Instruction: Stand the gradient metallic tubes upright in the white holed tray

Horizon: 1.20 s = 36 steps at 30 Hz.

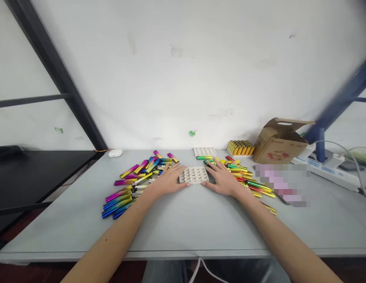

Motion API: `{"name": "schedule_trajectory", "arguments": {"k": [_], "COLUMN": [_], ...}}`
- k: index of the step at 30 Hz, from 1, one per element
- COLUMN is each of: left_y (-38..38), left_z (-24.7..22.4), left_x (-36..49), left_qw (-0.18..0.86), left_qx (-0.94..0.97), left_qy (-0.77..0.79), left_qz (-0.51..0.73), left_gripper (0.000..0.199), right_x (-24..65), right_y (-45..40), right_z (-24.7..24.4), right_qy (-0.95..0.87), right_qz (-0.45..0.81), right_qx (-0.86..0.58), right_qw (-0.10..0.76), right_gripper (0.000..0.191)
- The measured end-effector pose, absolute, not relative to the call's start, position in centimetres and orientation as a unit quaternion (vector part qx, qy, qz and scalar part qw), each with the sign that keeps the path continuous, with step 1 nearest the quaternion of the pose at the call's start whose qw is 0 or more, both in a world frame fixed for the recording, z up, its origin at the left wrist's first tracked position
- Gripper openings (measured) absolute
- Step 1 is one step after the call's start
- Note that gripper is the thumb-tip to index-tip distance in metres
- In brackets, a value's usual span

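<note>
A white tray with rows of round pockets (194, 175) lies flat on the table between my two hands, its visible pockets bare. My left hand (168, 179) rests at the tray's left edge, fingers spread, thumb along the near left corner. On the other side my right hand (223, 178) lies with fingers spread and its thumb at the near right corner. Shiny slim pieces in purple, blue and gold (119, 193) are heaped left of my left hand. Green, red and gold ones (261, 184) lie around and beyond my right hand, which partly hides them.
Behind stands a second pocketed tray (205, 151). A tray of upright gold pieces (241, 148) sits beside an open cardboard box (278, 147). A white case (115, 153) lies back left. At right are a power strip (327, 171) with cables and a blurred-out flat object (281, 184).
</note>
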<state>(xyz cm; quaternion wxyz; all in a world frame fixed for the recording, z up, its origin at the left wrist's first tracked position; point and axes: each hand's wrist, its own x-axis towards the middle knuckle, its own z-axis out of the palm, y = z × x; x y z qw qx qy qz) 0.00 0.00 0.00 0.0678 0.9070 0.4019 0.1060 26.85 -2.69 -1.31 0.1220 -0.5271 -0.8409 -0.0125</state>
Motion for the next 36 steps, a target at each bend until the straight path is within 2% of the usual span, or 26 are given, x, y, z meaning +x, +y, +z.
{"name": "schedule_trajectory", "arguments": {"k": [6,11,18,25,28,36], "left_y": [0.5,0.9,0.9,2.5,3.1,2.4], "left_z": [0.5,0.4,-0.1,0.4,-0.1,-0.6], "left_x": [-0.8,-1.4,-1.3,-1.8,-2.1,-0.8], "left_qw": [0.034,0.031,0.051,-0.009,-0.021,-0.001], "left_qx": [0.902,0.897,0.893,0.830,0.817,0.871], "left_qy": [0.418,0.428,0.433,0.517,0.538,0.463], "left_qz": [0.102,0.103,0.108,0.210,0.207,0.165], "left_gripper": [0.084,0.073,0.074,0.051,0.052,0.051], "right_x": [26.8,26.8,26.8,26.9,26.9,26.5], "right_y": [-2.7,-2.8,-2.8,-2.8,-2.8,-2.9], "right_z": [-1.3,-1.2,-1.1,-0.9,-0.9,-1.1], "right_qy": [-0.835,-0.833,-0.829,-0.832,-0.833,-0.833], "right_qz": [-0.019,-0.018,-0.013,-0.002,-0.001,-0.008], "right_qx": [-0.538,-0.542,-0.548,-0.544,-0.543,-0.543], "right_qw": [0.113,0.112,0.110,0.107,0.105,0.104], "right_gripper": [0.083,0.082,0.083,0.084,0.083,0.087]}}
